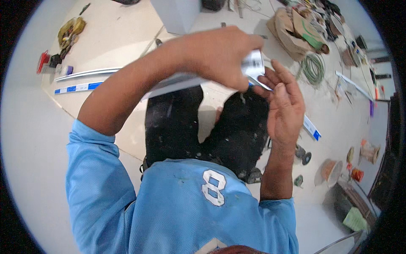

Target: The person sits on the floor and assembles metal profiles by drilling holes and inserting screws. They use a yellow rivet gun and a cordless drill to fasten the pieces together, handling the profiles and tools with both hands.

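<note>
My left hand (pixel 228 55) reaches across in front of me, closed on a silvery metal profile (pixel 254 63). The profile runs back to the left beneath my left forearm, above my knees; part of it is hidden by that arm. At its right end, my right hand (pixel 285 103) has its palm turned up, with curled fingertips and thumb at the profile's edge. Past the right wrist, a white strip with a blue end (pixel 312 128) shows low down; whether it joins the held profile I cannot tell.
On the tiled floor at left lie a blue-and-white strip (pixel 76 89) and a long pale metal strip (pixel 91 74). A brown sack (pixel 285 36) and a coil of green cable (pixel 313 69) sit at far right. Spools (pixel 331 171) stand at right. A pale block (pixel 177 15) rises ahead.
</note>
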A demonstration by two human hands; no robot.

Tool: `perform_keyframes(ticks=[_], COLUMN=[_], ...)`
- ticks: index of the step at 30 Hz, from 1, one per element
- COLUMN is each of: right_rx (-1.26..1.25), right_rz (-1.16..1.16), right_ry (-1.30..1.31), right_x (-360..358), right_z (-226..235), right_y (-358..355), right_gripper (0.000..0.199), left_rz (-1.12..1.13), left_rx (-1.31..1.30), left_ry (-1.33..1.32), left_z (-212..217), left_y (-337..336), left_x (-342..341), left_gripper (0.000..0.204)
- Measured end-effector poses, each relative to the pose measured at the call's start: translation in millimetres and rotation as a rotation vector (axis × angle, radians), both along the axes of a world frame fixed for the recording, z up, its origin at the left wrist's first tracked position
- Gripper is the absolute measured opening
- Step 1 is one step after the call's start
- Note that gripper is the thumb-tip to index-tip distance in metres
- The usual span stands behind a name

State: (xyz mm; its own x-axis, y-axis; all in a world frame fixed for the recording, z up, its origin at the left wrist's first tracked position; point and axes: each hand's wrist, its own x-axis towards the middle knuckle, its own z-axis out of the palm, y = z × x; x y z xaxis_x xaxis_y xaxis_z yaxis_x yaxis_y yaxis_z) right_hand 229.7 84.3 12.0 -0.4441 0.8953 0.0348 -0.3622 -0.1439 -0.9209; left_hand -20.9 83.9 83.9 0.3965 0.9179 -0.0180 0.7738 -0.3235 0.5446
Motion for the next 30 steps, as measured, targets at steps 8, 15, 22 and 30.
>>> perform_keyframes(ticks=[8,15,22,30], right_rx=[0.16,0.09,0.018,0.133], right_rz=[-0.07,-0.053,0.141,0.377], right_ry=[-0.489,-0.638,-0.807,-1.007], right_x=[-32,-43,-78,-133], right_z=[-20,-30,-39,-66], right_y=[21,32,62,97], right_gripper=[0.046,0.046,0.047,0.038], left_rz=[0.371,0.529,0.92,1.222], left_rx=[-0.134,-0.2,-0.093,-0.217], left_ry=[0.114,0.162,0.313,0.273], left_z=[-130,-317,-374,-408], left_y=[16,-16,-24,-22], left_x=[-143,-165,-216,-229], left_gripper=[0.08,0.058,0.061,0.085])
